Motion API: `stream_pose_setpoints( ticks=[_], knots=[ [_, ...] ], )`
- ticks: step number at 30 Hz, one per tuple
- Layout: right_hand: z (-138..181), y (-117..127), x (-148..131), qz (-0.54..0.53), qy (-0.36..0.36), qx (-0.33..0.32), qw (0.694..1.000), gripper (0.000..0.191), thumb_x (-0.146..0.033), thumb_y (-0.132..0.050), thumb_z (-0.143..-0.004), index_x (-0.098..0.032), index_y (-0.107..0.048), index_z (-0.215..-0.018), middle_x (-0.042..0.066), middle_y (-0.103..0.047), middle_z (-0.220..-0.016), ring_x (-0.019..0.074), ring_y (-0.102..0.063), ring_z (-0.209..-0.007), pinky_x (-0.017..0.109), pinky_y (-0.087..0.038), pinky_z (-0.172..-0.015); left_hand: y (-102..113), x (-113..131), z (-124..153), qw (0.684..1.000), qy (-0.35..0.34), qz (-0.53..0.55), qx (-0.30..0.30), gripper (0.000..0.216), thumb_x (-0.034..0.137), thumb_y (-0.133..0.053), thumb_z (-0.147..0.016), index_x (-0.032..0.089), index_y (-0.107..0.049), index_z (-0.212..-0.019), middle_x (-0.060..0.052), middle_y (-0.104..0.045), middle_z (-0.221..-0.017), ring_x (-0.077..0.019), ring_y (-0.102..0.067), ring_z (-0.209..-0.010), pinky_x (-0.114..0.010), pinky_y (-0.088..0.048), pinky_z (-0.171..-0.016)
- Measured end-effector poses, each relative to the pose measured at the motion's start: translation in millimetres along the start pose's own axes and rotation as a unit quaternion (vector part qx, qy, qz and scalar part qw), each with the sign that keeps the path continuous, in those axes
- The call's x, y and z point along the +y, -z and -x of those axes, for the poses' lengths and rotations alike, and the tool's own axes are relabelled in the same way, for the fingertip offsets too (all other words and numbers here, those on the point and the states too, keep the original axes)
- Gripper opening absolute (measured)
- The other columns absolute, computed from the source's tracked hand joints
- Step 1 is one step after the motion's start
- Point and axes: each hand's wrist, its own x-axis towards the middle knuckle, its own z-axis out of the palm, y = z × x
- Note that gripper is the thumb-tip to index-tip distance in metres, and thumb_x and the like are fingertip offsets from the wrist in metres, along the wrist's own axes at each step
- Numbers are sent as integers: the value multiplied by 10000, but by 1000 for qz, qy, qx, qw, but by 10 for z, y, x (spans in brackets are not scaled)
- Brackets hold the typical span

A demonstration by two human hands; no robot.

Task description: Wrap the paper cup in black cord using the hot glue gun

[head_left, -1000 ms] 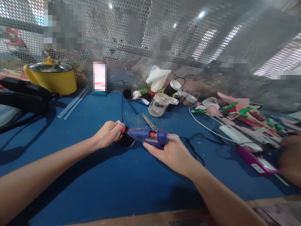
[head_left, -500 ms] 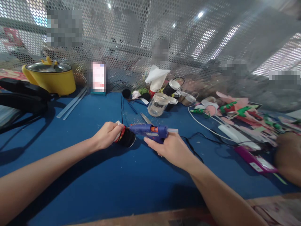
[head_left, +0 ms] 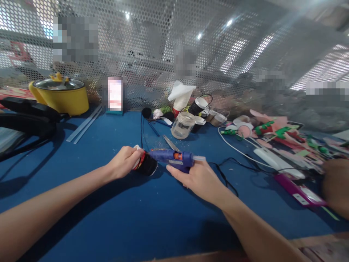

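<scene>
A perforated screen (head_left: 155,72) backs the blue tabletop (head_left: 136,222).

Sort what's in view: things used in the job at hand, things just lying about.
In use, it seems:
glue gun, in the right hand
black-and-red piece, in the left hand
black yarn, its strand running toward that piece

Lying about, apparently:
yellow pot
lit phone
clear jar

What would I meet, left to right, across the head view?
Yellow glass-lidded pot, bare left hand, red-banded black cylinder, blue plastic glue gun, bare right hand, long purple object with white patches.
</scene>
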Motion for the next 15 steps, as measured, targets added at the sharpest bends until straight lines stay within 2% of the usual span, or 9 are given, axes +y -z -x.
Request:
stream_pose_setpoints(
  ticks=[5, 9, 15],
  knots=[
    [41, -31, -21, 7, 35, 19, 999, 148, -251, -505, -711, -170, -494, -588, -9, -534, -545, 110, -484, -505, 220, -403, -526, -13, 9, -14, 999, 34, 33, 9, 334, 367, -302, -727, 164, -359, -468, 47, -272, -440, -79, -255, -433, -212, -198, -412],
    [81, -79, -33, 2, 51, 32, 998, 119, -227, -513, -708, -176, -480, -606, -24, -508, -532, 96, -460, -471, 203, -376, -478, -21, 13, -22, 996, 64, 63, 22, 314, 359, -316, -709, 160, -369, -471, 44, -299, -434, -78, -269, -424, -211, -204, -403],
    [114, -108, -55, 6, 50, 12, 999, 179, -223, -513, -705, -182, -421, -557, -40, -460, -501, 77, -412, -426, 189, -324, -422, -34, 18, -61, 991, 95, 87, 42, 303, 356, -323, -692, 160, -369, -465, 45, -309, -425, -78, -288, -411, -207, -217, -394]
  ],
)
